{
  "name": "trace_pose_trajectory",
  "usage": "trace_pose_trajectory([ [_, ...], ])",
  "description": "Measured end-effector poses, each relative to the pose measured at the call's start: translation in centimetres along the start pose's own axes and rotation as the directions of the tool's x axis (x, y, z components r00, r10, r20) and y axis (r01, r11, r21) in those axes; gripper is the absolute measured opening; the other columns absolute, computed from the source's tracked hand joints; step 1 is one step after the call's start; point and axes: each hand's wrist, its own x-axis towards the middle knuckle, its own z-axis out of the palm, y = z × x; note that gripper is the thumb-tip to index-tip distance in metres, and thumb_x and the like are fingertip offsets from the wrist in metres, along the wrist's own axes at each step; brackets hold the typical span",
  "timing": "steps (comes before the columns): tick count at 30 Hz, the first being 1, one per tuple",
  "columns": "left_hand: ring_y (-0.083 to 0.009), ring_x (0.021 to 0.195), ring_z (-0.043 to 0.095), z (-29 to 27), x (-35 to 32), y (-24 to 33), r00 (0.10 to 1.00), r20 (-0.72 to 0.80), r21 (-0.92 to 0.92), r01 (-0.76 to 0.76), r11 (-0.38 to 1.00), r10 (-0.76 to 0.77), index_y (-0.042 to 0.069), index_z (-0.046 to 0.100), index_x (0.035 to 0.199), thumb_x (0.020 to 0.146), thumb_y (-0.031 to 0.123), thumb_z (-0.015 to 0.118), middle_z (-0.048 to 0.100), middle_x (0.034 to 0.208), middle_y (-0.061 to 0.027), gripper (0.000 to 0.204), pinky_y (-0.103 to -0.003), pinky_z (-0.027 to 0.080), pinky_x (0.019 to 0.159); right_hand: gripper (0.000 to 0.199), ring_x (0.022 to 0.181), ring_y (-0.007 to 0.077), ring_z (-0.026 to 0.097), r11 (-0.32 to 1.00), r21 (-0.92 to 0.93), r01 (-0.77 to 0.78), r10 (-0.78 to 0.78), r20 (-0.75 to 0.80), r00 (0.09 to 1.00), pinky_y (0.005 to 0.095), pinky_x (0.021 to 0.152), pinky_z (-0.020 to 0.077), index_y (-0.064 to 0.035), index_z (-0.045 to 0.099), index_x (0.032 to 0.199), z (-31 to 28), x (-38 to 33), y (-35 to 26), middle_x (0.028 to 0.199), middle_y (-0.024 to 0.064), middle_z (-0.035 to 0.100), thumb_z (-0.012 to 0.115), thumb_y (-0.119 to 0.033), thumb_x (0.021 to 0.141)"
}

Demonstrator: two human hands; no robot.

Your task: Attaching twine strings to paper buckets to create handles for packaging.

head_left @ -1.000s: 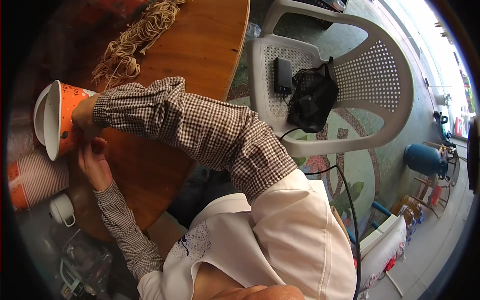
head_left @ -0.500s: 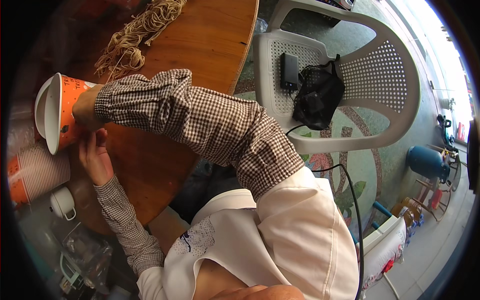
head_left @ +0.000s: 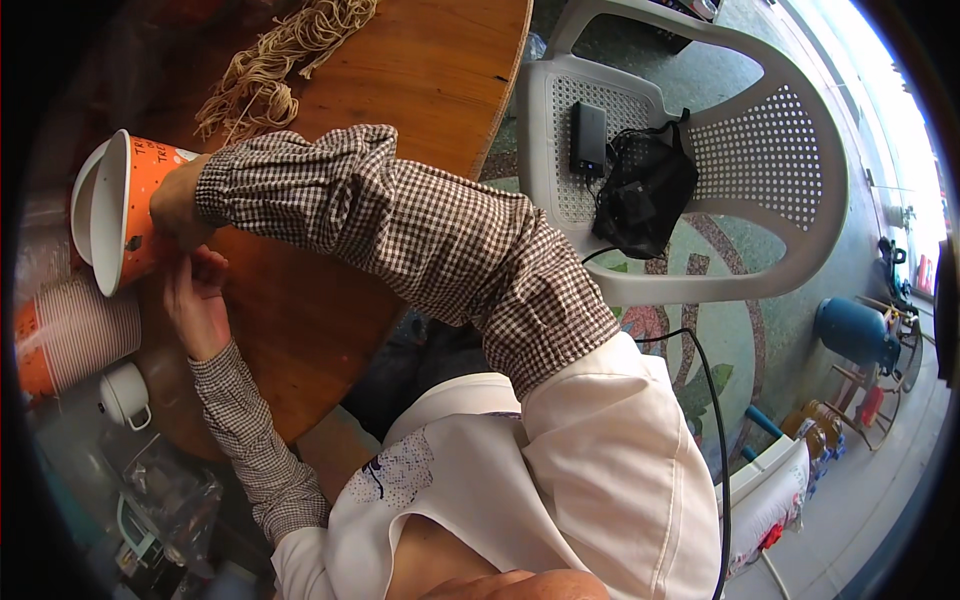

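Observation:
At the far left, an orange paper bucket (head_left: 150,205) with a white rim and dark print lies tipped, its mouth facing left. A second white-rimmed bucket (head_left: 86,200) shows just behind it. My right hand (head_left: 182,208) is closed against the orange bucket's side; its fingertips are hidden behind the back of the hand. Just below, my left hand (head_left: 200,305) reaches up beside the bucket's base. Its fingers are partly bent and apart, with nothing visible in them. A bundle of beige twine (head_left: 285,65) lies above on the wooden table (head_left: 430,90), one strand trailing toward my right hand.
A nested stack of orange paper buckets (head_left: 90,335) lies at the left, near a white lidded pot or mug (head_left: 125,395). Right of the table stands a grey plastic chair (head_left: 800,200) holding a power bank (head_left: 588,138) and a black mesh bag (head_left: 645,190). A black cable (head_left: 715,400) hangs beside me.
My left fingers have bent a little more. My right hand keeps its place on the bucket, which has tilted slightly. The whole view has shifted a little.

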Motion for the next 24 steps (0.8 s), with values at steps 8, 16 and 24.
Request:
trace_pose_trajectory([
  [8, -0.0187, 0.081, 0.063, 2.7, -0.7, 0.1, 0.998, -0.053, 0.011, -0.023, 1.0, 0.024, 0.002, 0.057, 0.107, 0.094, 0.012, 0.058, 0.064, 0.092, -0.0083, 0.017, -0.032, 0.053, 0.078, 0.028, 0.089, 0.0267, 0.065, 0.979, -0.121, 0.163, -0.155, 0.074, 0.985, 0.0425, 0.075, 0.0532, -0.017, 0.07, 0.102, 0.0, 0.7, 1.9, 0.096, 0.0075, 0.069, 0.06, -0.03, 0.079],
  [16, -0.014, 0.077, 0.061, 3.9, -2.1, 1.1, 0.995, -0.067, 0.11, -0.063, 0.992, 0.07, 0.003, 0.059, 0.101, 0.094, 0.012, 0.058, 0.061, 0.086, -0.0046, 0.012, -0.028, 0.053, 0.075, 0.028, 0.084, 0.0289, 0.068, 0.928, -0.063, -0.368, 0.35, -0.202, 0.915, 0.0409, 0.076, 0.0531, -0.0139, 0.072, 0.093, -4.2, -4.2, 9.0, 0.087, 0.0119, 0.07, 0.071, -0.034, 0.074],
  [24, -0.0098, 0.074, 0.058, 6.6, -3.0, 2.0, 0.989, 0.034, 0.202, -0.145, 0.968, 0.141, 0.004, 0.057, 0.092, 0.094, 0.013, 0.055, 0.059, 0.081, -0.0014, 0.009, -0.024, 0.048, 0.071, 0.02, 0.089, 0.0339, 0.064, 0.838, -0.09, -0.538, 0.342, -0.682, 0.647, 0.044, 0.077, 0.0511, -0.0168, 0.073, 0.088, -4.8, -7.4, 13.9, 0.09, 0.0163, 0.067, 0.058, -0.021, 0.077],
])
